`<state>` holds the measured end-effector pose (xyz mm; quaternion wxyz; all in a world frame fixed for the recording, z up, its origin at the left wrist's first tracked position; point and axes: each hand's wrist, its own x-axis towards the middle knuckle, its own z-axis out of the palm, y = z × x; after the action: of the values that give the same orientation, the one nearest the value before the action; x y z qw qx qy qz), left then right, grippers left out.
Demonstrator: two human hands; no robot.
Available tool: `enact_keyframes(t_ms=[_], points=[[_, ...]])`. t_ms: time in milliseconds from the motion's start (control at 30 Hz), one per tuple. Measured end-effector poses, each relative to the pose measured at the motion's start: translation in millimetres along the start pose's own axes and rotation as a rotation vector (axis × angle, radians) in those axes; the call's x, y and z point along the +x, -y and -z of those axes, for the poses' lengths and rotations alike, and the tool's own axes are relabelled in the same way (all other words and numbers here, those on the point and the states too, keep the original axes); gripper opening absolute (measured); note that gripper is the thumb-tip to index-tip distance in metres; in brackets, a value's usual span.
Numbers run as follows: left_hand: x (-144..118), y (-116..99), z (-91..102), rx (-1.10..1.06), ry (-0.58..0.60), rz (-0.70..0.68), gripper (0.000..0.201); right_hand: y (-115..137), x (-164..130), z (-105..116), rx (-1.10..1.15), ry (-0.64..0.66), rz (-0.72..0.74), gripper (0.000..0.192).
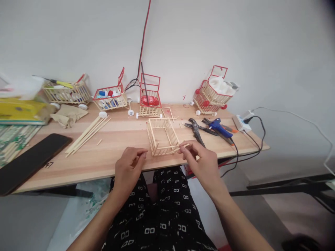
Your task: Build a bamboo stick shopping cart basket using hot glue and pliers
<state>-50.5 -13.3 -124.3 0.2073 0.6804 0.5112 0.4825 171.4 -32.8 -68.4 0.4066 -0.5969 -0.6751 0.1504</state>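
A small open frame basket (164, 136) built of thin wooden sticks stands on the table close to its front edge. My right hand (200, 160) is at the basket's near right corner, thumb and forefinger pinched on a short thin wooden stick (186, 145). Left of the basket, my left hand (131, 165) is closed, its thumb and forefinger tips together. Whatever may be between those tips is too small to make out. A bundle of longer wooden sticks (87, 136) lies to the left, beside a short offcut (99, 142).
Miniature carts (149, 101) with red trim line the wall, several holding small items. Pliers (195, 130), a blue glue gun (220, 128) and a power strip (241, 122) lie right, with trailing cables. A black phone (34, 160) and a yellow package (22, 109) occupy the left.
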Motion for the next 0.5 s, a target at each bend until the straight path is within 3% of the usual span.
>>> enact_keyframes(t_ms=[267, 500], points=[[0.2, -0.3, 3.3, 0.036, 0.031, -0.036, 0.012, -4.6, 1.7, -9.9, -0.086, -0.022, 0.066, 0.016], [0.8, -0.8, 3.5, 0.051, 0.045, -0.059, 0.013, -6.1, 6.1, -12.9, -0.143, 0.047, 0.087, 0.018]])
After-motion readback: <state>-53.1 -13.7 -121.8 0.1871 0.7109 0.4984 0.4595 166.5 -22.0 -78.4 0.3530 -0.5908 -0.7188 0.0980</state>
